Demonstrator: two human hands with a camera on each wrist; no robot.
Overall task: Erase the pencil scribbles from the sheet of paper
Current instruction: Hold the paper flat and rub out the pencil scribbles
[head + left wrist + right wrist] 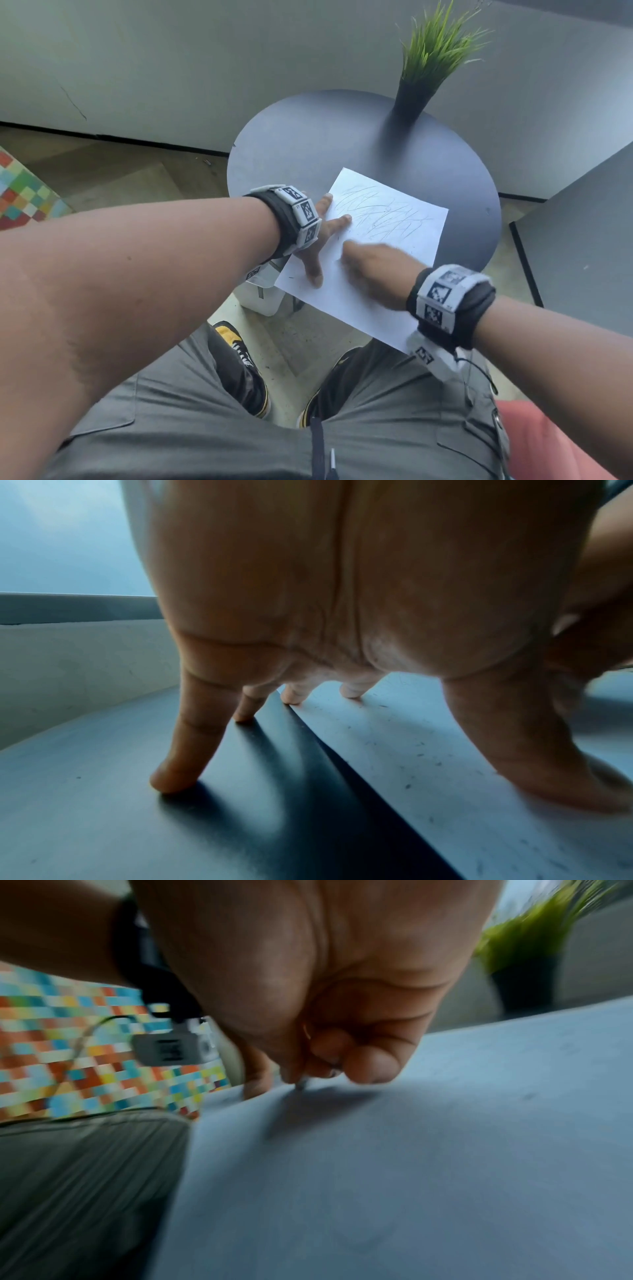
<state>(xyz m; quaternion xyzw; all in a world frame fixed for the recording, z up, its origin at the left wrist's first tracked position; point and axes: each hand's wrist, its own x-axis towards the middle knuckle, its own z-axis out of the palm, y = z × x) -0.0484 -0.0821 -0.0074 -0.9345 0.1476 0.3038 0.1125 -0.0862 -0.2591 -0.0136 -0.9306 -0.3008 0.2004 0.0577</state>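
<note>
A lounge or office corner: a small round dark counter [462, 192], a potted grass plant [435, 58], plain grey partition walls [171, 68], and a checkered cushioned seat [24, 195].

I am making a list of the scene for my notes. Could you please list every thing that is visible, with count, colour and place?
sheet of paper: one, white, on the near side of the table, its near corner past the edge
pencil scribbles: many grey lines, on the far half of the sheet
eraser: one, small grey tip, touching the paper
table: one, round, dark grey, centre
potted plant: one, green grass in a black pot, far side of the table
checkered surface: one, multicoloured, far left
shoes: two, black and yellow, on the floor below
left hand: fingers spread, pressing on the sheet's left edge
right hand: blurred, grip pinched on the eraser
</note>
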